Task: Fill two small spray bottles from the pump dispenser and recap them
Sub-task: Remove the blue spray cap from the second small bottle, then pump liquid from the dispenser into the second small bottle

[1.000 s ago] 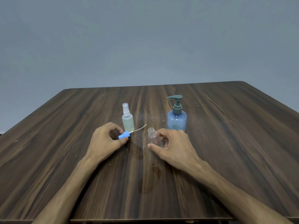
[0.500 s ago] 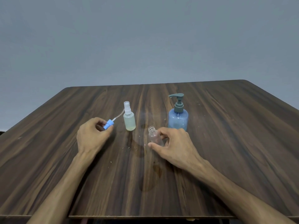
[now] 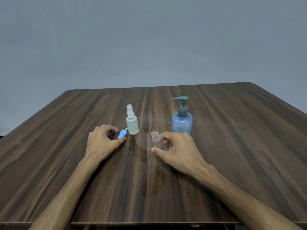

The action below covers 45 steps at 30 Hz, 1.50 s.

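Holding open bottle and blue cap, second fill not started

Steadying job on a dark wood bench [image 3: 232,155], everything near its middle. Pump dispenser [image 3: 182,121], blue body, grey-green pump head, stands upright at back right, spout pointing left toward the bottles; likely kept close for that reason. Right hand [image 3: 178,150] just in front of it, thumb and fingers curled round the uncapped clear spray bottle [image 3: 157,141]. That bottle stands upright on the bench, long axis vertical, open neck up, looks empty; probably held steady for filling. Left hand [image 3: 103,141] curled, thumb and index pinching the blue spray cap [image 3: 121,134]. Cap is tilted, dip tube end pointing up-right toward the capped spray bottle [image 3: 132,122], touching or just beside it, can't tell. Capped bottle upright, pale yellowish liquid inside, clear overcap on: judged done. Wet patches on bench in front.
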Tool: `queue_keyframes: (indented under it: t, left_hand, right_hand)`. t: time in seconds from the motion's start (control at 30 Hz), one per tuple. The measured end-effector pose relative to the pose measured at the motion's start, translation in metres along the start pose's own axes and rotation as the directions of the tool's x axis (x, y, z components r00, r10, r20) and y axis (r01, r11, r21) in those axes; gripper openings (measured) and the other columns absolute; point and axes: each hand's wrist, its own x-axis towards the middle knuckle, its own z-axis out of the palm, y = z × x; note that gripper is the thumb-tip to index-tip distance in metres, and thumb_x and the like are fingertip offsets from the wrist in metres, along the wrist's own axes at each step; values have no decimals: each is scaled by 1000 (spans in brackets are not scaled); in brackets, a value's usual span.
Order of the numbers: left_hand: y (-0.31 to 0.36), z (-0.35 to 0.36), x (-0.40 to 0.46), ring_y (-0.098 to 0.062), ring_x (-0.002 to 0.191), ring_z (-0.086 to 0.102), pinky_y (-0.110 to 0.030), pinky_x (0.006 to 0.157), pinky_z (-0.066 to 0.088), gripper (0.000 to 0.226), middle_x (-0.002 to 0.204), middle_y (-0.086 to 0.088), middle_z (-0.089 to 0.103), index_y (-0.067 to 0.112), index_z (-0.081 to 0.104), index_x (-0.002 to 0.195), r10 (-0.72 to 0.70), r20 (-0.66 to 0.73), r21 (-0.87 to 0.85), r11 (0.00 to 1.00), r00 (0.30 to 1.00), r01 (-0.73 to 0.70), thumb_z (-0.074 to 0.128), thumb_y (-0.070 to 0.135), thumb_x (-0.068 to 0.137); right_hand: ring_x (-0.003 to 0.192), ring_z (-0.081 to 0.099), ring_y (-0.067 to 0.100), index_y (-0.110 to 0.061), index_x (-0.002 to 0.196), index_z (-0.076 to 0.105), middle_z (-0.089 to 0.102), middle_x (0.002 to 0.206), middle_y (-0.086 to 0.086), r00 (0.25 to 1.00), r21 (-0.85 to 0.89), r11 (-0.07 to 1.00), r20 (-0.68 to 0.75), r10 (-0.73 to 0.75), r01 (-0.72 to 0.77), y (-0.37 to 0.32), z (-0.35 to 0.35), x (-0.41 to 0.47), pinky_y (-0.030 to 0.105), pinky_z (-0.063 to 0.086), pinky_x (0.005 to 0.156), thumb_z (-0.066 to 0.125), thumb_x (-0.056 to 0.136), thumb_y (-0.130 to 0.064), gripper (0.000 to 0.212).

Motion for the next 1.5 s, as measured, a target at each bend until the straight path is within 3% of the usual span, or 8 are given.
queue_keyframes:
  t: [0.57, 0.67, 0.77, 0.9, 1.0, 1.1, 1.33, 1.5]
  left_hand:
    - [19, -8, -7, -16, 104, 64, -49, 104, 46, 45, 103, 16, 70, 28, 76, 101, -14, -29, -11, 1000, 999, 14, 83, 59, 70]
    - [37, -13, -21, -17, 103, 66, -42, 100, 48, 32, 104, 12, 74, 27, 76, 97, 50, -207, -204, 975, 977, -93, 81, 51, 78]
    - [73, -13, -47, -18, 98, 72, -24, 91, 52, 38, 102, 6, 77, 24, 78, 101, 107, -103, -444, 885, 989, -142, 77, 55, 78]
    - [112, 17, -78, -18, 104, 75, -42, 94, 62, 45, 112, 6, 78, 32, 78, 114, 92, 147, -590, 807, 985, 13, 84, 54, 76]
    - [122, 35, -81, -17, 109, 74, -54, 98, 59, 23, 116, 6, 78, 31, 79, 115, 65, 79, -612, 791, 995, -4, 85, 25, 93]
    - [122, 40, -80, -21, 109, 75, -58, 98, 59, 18, 113, 6, 79, 32, 80, 109, 53, 31, -668, 744, 998, -18, 81, 23, 94]
    - [119, 31, -77, -34, 94, 75, -44, 84, 62, 18, 102, 3, 81, 24, 81, 102, -49, -70, -738, 674, 996, -19, 90, 17, 88]
    - [133, 31, -59, -26, 89, 76, -36, 79, 63, 17, 99, -5, 80, 13, 81, 96, 22, -53, -693, 719, 998, -53, 92, 14, 83]
  right_hand:
    - [72, 65, -5, -31, 97, 77, 75, 86, -17, 999, 53, 999, -37, -3, 5, -1, -2, 0, 10, 47, 66, 81, 87, -54, 25]
    - [77, 68, -5, -33, 101, 78, 77, 86, -17, 998, 92, 996, -55, -7, 12, -2, -3, 0, 12, 51, 67, 78, 88, -58, 29]
    - [74, 71, -3, -31, 106, 77, 79, 85, -15, 999, 154, 988, -50, -20, 27, -6, -4, 2, 16, 56, 66, 73, 89, -63, 36]
    - [65, 66, 2, -29, 111, 78, 77, 79, -12, 997, 225, 971, -30, -72, 77, -10, -4, 1, 18, 52, 61, 75, 96, -51, 27]
    - [65, 66, -2, -27, 112, 79, 66, 69, -32, 994, 199, 974, -19, -111, 113, -8, -10, -1, 11, 46, 59, 77, 96, -37, 19]
    - [65, 71, 3, -32, 118, 77, 74, 81, -25, 990, 158, 982, 70, -119, 107, -8, -21, -4, 15, 52, 62, 75, 93, -33, 25]
    - [67, 71, 18, -26, 76, 78, 77, 74, -2, 842, 478, 849, -534, 78, 224, 0, -88, 27, 32, 53, 61, 60, 85, -32, 21]
    - [99, 75, 33, -17, 82, 83, 81, 91, 6, 959, 487, 871, -213, 190, -64, 22, -74, 84, 58, 56, 100, 53, 96, -56, 52]
